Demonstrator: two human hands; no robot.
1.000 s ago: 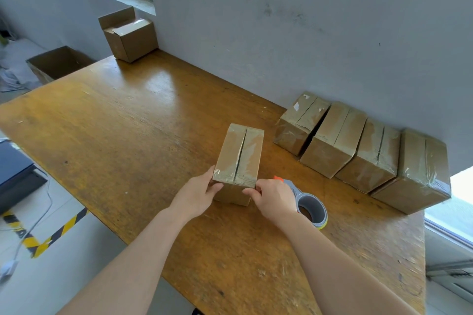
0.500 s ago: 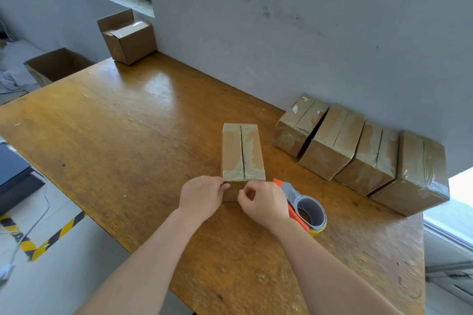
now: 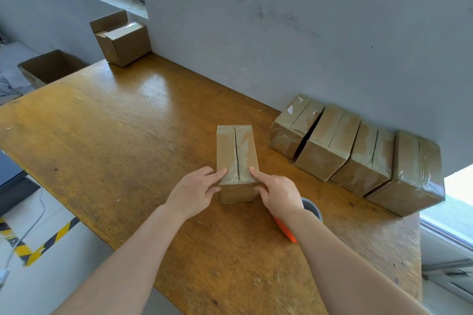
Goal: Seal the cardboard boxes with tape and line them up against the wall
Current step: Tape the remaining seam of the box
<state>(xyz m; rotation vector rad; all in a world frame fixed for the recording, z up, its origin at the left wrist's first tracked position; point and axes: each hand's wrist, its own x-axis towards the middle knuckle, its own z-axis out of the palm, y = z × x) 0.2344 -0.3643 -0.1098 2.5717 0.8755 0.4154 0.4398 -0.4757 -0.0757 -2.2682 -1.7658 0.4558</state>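
Wooden bench [image 3: 128,135] against a grey wall [image 3: 281,33]; the taped box [image 3: 236,146] lies mid-bench, its long axis pointing toward the wall; left hand [image 3: 194,190] and right hand [image 3: 279,192] each press a straight forefinger on its near top corners; four sealed boxes [image 3: 358,156] line the wall.

Left forearm [image 3: 122,258] and right forearm [image 3: 345,263] stretched forward from the near edge, angled toward each other, left hand [image 3: 194,190] laid palm down with forefinger extended, right hand [image 3: 280,193] set just beside it, forefinger pointed far-left, other fingers tucked under
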